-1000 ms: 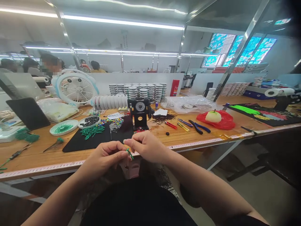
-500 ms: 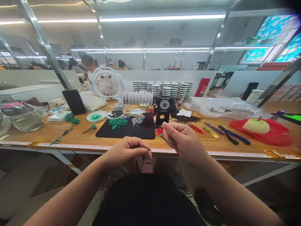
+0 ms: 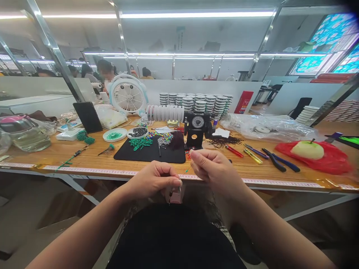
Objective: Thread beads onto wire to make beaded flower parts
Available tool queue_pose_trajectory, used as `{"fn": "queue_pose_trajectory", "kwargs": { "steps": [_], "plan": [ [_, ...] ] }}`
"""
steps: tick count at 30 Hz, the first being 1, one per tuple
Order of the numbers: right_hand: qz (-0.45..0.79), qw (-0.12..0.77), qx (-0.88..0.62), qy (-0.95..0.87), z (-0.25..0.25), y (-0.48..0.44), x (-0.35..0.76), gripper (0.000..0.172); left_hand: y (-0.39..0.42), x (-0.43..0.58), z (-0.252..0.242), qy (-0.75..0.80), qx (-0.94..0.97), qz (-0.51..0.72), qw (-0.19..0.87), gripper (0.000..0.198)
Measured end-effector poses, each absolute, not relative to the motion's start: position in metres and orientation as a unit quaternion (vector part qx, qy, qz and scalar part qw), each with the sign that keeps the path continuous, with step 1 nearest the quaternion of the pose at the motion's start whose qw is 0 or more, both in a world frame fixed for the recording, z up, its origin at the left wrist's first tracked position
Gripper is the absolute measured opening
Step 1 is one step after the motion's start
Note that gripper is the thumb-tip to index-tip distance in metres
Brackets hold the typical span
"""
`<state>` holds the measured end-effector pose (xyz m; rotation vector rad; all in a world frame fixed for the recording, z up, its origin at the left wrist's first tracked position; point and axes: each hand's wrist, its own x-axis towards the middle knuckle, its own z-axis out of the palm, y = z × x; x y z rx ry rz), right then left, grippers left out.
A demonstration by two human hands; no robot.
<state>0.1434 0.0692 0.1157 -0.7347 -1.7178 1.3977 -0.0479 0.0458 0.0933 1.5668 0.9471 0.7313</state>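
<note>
Left hand (image 3: 155,181): closed, pinching one end of a thin wire (image 3: 185,172), with a small dark bead (image 3: 170,194) hanging just below. Right hand (image 3: 214,172): thumb and forefinger closed on the wire's other end. Both hands are held over the near edge of the table (image 3: 92,158), in front of a black mat (image 3: 174,157) bearing green tube beads (image 3: 140,143), near a black dial-faced device (image 3: 198,129).

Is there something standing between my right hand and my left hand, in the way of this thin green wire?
Nothing visible stands in the way. The thin green wire crosses a free gap from the right hand to the fingertips of the left hand.
</note>
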Motion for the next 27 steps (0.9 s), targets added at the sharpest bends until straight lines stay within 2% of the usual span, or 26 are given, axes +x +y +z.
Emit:
{"fn": "queue_pose_trajectory", "kwargs": {
  "steps": [5,8,12,15,19,24,27],
  "plan": [
    [0.573,0.461,-0.268,-0.622,0.117,0.071,0.144,0.044,0.047,-0.047,0.088,0.423,0.653,0.312,0.545,0.024],
    [0.516,0.468,-0.292,-0.656,0.117,0.073,0.143,0.042,0.048,-0.044,0.087,0.443,0.647,0.311,0.538,0.024],
    [0.355,0.388,-0.334,-0.782,0.115,0.074,0.139,0.042,0.049,-0.039,0.090,0.412,0.627,0.321,0.578,0.021],
    [0.313,0.329,-0.347,-0.821,0.112,0.074,0.137,0.040,0.050,-0.037,0.093,0.381,0.628,0.349,0.581,0.017],
    [0.403,0.333,-0.339,-0.782,0.112,0.075,0.138,0.041,0.051,-0.038,0.094,0.388,0.637,0.339,0.574,0.019],
    [0.542,0.423,-0.294,-0.664,0.113,0.076,0.144,0.044,0.047,-0.040,0.091,0.409,0.627,0.318,0.582,0.024],
    [0.529,0.438,-0.305,-0.660,0.114,0.075,0.145,0.043,0.043,-0.038,0.087,0.418,0.582,0.316,0.622,0.025]
  ]
}}
